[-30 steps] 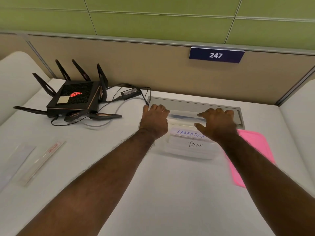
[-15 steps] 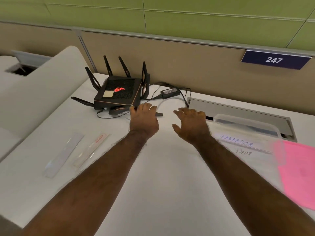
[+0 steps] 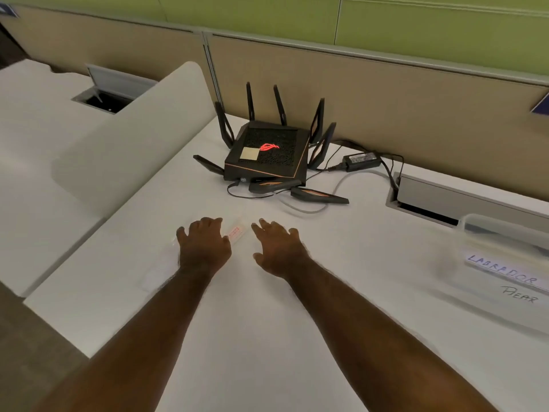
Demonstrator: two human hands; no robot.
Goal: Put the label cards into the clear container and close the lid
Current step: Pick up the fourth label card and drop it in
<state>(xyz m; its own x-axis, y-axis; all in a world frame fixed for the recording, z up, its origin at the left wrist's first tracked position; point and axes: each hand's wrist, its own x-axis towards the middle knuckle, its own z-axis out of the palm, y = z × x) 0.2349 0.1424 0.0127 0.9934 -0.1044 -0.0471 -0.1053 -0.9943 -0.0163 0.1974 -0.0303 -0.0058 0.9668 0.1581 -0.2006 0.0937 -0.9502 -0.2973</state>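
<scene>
A white desk (image 3: 267, 337) fills most of the view, backed by a tan partition (image 3: 386, 93) with green wall panels above it. Two bare forearms reach across the desk from the near edge. At the far right, cut off by the frame and blurred, stands the clear container (image 3: 505, 263), lid off, with cards inside it reading "LABRADOR" and "BEAR". A black router (image 3: 267, 156) with upright antennas and a glowing red logo sits toward the back of the desk, its power brick (image 3: 361, 160) just to its right, with cables running to a slot in the desk.

The left hand (image 3: 203, 245) lies palm down, fingers spread and relaxed, over two long label cards (image 3: 166, 263) lying flat on the desk, well apart from the container; whether it presses on them or only hovers cannot be told. The right hand (image 3: 279, 248) is also palm down with fingers loose and apart, grasping nothing, just right of the cards. Between the two hands shows the far end of one card with red printing (image 3: 236, 231). The other card, pale and nearly the colour of the desk, shows faintly left of the left wrist.
</scene>
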